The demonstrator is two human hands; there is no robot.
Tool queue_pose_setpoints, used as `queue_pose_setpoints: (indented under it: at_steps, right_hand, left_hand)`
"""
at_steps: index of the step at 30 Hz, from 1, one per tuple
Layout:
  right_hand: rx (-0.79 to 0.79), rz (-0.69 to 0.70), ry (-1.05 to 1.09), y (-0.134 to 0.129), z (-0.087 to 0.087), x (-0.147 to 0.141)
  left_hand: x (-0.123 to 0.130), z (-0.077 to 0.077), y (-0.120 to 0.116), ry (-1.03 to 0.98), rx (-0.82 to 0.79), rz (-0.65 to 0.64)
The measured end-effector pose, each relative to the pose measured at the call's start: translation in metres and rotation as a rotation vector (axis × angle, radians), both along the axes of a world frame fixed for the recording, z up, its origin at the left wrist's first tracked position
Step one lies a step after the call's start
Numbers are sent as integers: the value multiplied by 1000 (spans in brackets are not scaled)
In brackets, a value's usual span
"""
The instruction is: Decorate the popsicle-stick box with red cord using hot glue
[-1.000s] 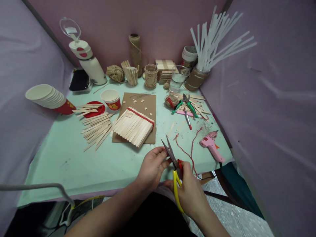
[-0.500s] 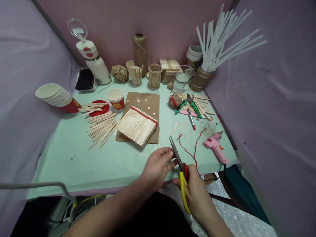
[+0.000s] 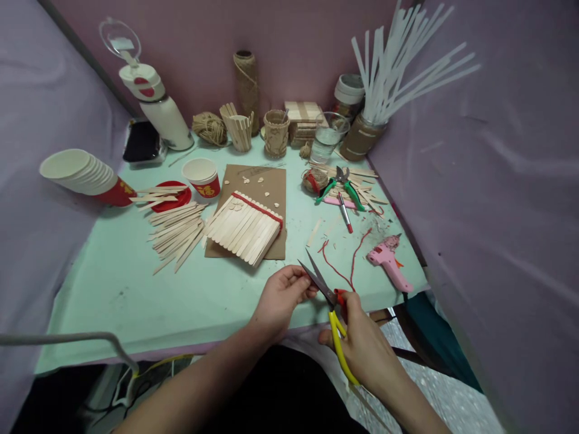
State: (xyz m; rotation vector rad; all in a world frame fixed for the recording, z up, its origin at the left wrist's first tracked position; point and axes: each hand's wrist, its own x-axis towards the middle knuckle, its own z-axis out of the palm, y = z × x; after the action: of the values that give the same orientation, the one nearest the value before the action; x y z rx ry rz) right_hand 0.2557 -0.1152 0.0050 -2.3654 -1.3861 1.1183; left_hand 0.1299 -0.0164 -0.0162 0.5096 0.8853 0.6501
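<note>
My left hand (image 3: pixel 281 298) is over the table's front edge, thumb and fingertips pinched together. Whatever sits between those fingertips is too small or hidden to make out. In my right hand (image 3: pixel 362 343) is a pair of scissors (image 3: pixel 337 337) with yellow and red handles. Its blades are parted and point up and left, close beside the left fingertips. Just beyond the scissors lies red yarn (image 3: pixel 335 269) on the table. Farther off, a panel of craft sticks (image 3: pixel 244 232) with a red yarn band rests tilted over a piece of brown cardboard (image 3: pixel 277 181).
Loose craft sticks (image 3: pixel 178 232) and stacked paper cups (image 3: pixel 85 175) occupy the left. A pink glue gun (image 3: pixel 391 265), green-handled pruners (image 3: pixel 340 185) and a marker (image 3: pixel 345 212) lie right. Along the back stand a white bottle (image 3: pixel 167 123), a twine spool (image 3: pixel 247 90) and a glass of water (image 3: pixel 326 141).
The scissor blades have spread apart, with one tip nearer the left fingertips. The whole view has shifted slightly, moving the table items left and up in the picture.
</note>
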Motion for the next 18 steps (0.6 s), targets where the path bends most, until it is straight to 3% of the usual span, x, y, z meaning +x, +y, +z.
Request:
queue_pose_setpoints:
  at_steps: [9,18]
  right_hand:
    - [-38,24,-16,-4,-2,2]
    - [-49,20,-6,-9,-5,1]
  left_hand:
    - [-3,-3,1,30,87,-74]
    - [-5,-1,3,45,13,-132]
